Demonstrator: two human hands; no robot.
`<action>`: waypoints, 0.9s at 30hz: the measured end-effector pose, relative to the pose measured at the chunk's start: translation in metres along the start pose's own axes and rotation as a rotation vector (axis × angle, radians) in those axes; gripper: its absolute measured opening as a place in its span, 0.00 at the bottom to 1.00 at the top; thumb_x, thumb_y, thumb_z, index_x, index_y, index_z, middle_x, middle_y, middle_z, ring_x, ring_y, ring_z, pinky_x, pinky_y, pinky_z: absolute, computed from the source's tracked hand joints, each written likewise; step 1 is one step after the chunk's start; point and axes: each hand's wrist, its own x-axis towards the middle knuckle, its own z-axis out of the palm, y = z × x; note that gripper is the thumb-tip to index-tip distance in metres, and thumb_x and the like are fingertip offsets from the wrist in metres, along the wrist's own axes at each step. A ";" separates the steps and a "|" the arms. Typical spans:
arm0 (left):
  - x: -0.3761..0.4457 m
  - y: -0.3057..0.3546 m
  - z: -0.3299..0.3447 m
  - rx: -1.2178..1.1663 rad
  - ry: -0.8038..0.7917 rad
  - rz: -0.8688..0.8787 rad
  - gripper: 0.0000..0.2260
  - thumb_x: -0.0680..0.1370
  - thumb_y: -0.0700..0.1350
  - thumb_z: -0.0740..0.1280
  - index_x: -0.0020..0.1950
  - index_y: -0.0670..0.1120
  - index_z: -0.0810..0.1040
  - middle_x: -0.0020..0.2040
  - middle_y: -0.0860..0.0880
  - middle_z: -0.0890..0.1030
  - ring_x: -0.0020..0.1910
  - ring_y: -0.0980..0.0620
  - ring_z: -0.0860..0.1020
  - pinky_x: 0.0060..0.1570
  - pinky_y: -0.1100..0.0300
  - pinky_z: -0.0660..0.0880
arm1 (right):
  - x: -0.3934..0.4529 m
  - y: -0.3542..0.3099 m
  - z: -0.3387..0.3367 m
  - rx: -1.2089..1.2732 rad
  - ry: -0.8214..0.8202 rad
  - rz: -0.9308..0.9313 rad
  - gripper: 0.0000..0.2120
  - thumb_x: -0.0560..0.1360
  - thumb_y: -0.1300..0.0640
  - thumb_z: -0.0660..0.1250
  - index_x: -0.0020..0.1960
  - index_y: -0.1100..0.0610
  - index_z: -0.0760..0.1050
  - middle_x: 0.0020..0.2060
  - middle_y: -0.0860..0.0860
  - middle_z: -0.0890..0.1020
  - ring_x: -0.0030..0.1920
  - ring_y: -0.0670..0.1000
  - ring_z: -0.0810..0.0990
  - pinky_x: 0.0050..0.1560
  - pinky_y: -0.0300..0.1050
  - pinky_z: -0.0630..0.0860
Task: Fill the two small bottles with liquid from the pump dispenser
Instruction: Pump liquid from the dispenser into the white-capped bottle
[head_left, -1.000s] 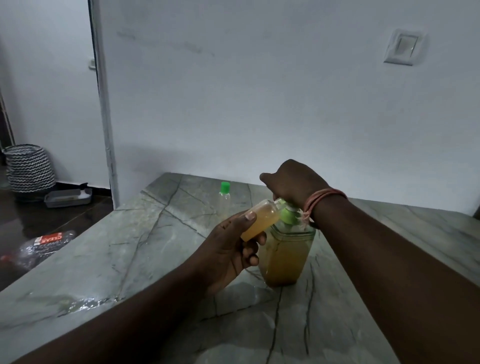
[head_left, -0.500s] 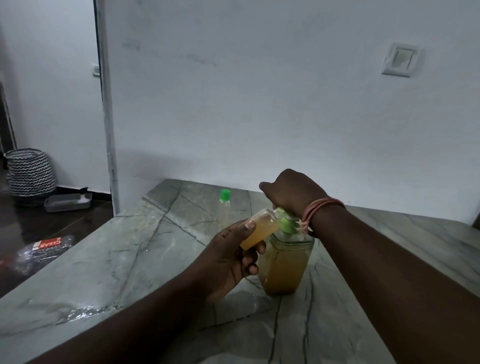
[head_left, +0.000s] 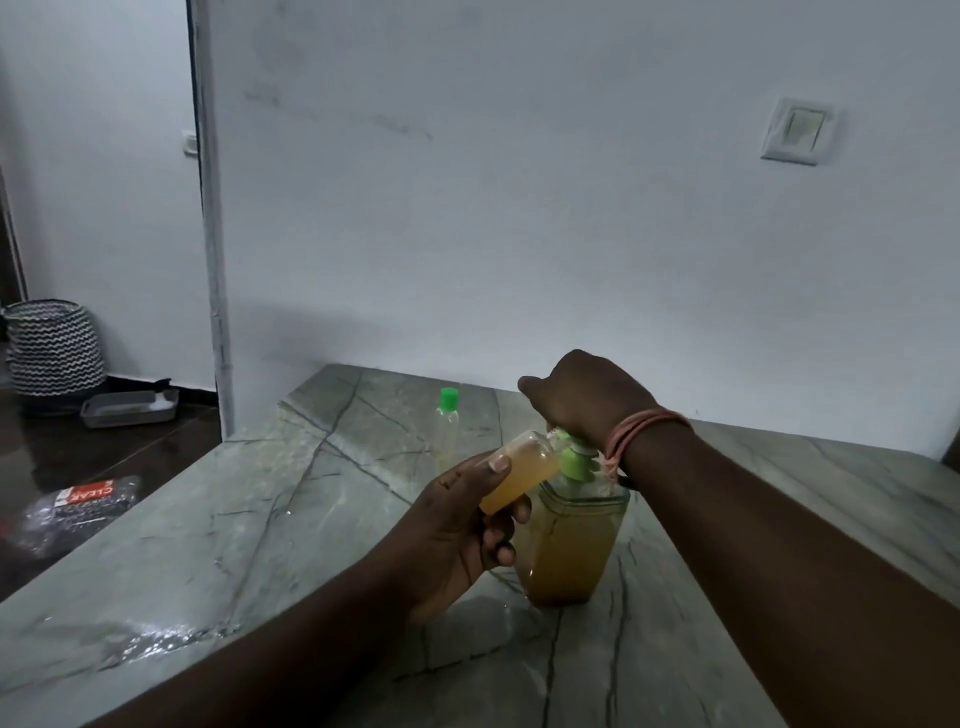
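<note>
- head view shows our left hand (head_left: 457, 525) gripping a small bottle (head_left: 519, 470), tilted with its mouth up against the spout of the pump dispenser (head_left: 571, 540); it looks nearly full of amber liquid.
- our right hand (head_left: 584, 397) sits on top of the green pump head (head_left: 574, 460), fingers curled over it and pressing down; we cannot tell exactly how the fingers lie.
- the second small bottle (head_left: 447, 431), green cap on, stands farther back on the marble table (head_left: 260, 519), apart from the dispenser, and looks nearly empty.
- risk: another full stroke likely overfills the tilted bottle, and liquid runs over our fingers onto the table.
- risk: if the mouth slips off the spout, the squirt misses; the join itself is hidden by our hand.
- risk: pressing hard and off-centre may tip the dispenser, since nothing steadies its base.
- risk: a wet grip may let the bottle slide.
</note>
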 end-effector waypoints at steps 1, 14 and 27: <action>-0.001 0.000 0.001 0.010 0.002 0.000 0.15 0.78 0.53 0.69 0.62 0.49 0.83 0.42 0.45 0.79 0.32 0.55 0.72 0.32 0.61 0.76 | 0.001 -0.001 -0.002 -0.023 -0.004 -0.008 0.18 0.71 0.44 0.60 0.35 0.56 0.78 0.34 0.51 0.83 0.36 0.53 0.80 0.40 0.45 0.76; 0.000 0.000 -0.002 0.022 -0.005 0.010 0.15 0.79 0.53 0.68 0.63 0.48 0.82 0.42 0.45 0.80 0.31 0.56 0.73 0.32 0.62 0.77 | -0.005 -0.002 0.000 0.054 0.062 -0.023 0.18 0.71 0.46 0.59 0.35 0.58 0.78 0.35 0.53 0.83 0.36 0.55 0.80 0.43 0.47 0.77; 0.000 -0.001 -0.001 0.027 -0.015 0.010 0.13 0.80 0.52 0.66 0.60 0.50 0.84 0.42 0.46 0.80 0.31 0.56 0.72 0.33 0.62 0.76 | 0.000 0.002 0.003 0.011 0.024 -0.034 0.15 0.69 0.47 0.61 0.34 0.56 0.79 0.34 0.52 0.83 0.36 0.54 0.80 0.42 0.46 0.77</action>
